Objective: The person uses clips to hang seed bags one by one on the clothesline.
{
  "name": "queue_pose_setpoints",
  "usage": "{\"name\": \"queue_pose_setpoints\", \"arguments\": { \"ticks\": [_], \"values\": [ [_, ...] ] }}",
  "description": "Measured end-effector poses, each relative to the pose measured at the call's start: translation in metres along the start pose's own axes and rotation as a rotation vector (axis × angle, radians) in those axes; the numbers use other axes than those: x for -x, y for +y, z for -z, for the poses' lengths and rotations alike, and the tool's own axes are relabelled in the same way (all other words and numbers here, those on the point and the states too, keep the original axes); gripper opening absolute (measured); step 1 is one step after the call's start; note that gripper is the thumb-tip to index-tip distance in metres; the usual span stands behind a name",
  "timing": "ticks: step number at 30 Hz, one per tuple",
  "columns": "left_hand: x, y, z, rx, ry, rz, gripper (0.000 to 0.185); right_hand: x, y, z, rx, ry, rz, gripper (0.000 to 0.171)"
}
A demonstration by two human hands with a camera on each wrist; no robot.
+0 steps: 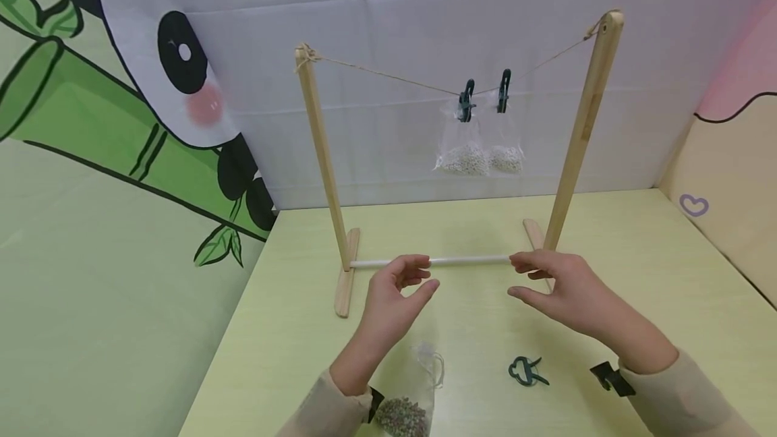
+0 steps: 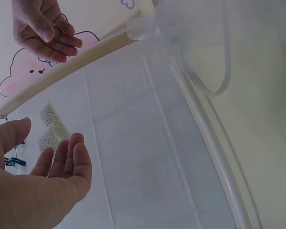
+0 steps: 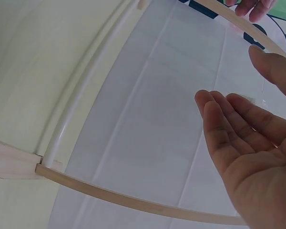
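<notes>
My left hand (image 1: 391,302) hovers before the white rod of the stand, fingers loosely bent with nothing in them. To the right, my right hand (image 1: 564,288) is held in the same way, thumb apart from the fingers, also holding nothing. Beneath the left forearm lies a sheer drawstring pouch (image 1: 403,413) with speckled grains at its bottom. A dark green clip (image 1: 527,371) lies on the table below the right hand. Two clear bags of pale pellets (image 1: 464,157) hang side by side from a string (image 1: 388,75), each under a dark green clip (image 1: 466,101).
Two wooden posts (image 1: 322,154) on flat feet carry the string, joined low down by the white rod (image 1: 467,260). Behind the pale table (image 1: 291,363) hangs a white cloth backdrop (image 1: 388,140). A printed green panel stands at left, a pink and cream one at right.
</notes>
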State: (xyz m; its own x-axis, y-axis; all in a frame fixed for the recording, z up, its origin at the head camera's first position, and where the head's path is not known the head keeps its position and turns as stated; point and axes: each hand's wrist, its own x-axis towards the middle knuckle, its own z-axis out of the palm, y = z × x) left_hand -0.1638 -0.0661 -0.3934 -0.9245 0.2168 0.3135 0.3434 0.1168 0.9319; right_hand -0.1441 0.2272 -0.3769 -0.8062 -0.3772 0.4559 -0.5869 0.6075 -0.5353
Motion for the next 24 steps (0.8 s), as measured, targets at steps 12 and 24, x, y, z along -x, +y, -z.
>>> {"name": "queue_pose_setpoints", "arguments": {
  "ticks": [12, 24],
  "values": [
    [0.007, 0.003, -0.008, -0.003, -0.045, 0.008, 0.028, 0.017, 0.005, -0.015, -0.009, -0.099, -0.057, 0.039],
    [0.009, -0.001, -0.013, 0.000, -0.068, 0.008, 0.029, 0.028, 0.013, -0.024, -0.026, -0.259, -0.156, 0.043]
  ]
}}
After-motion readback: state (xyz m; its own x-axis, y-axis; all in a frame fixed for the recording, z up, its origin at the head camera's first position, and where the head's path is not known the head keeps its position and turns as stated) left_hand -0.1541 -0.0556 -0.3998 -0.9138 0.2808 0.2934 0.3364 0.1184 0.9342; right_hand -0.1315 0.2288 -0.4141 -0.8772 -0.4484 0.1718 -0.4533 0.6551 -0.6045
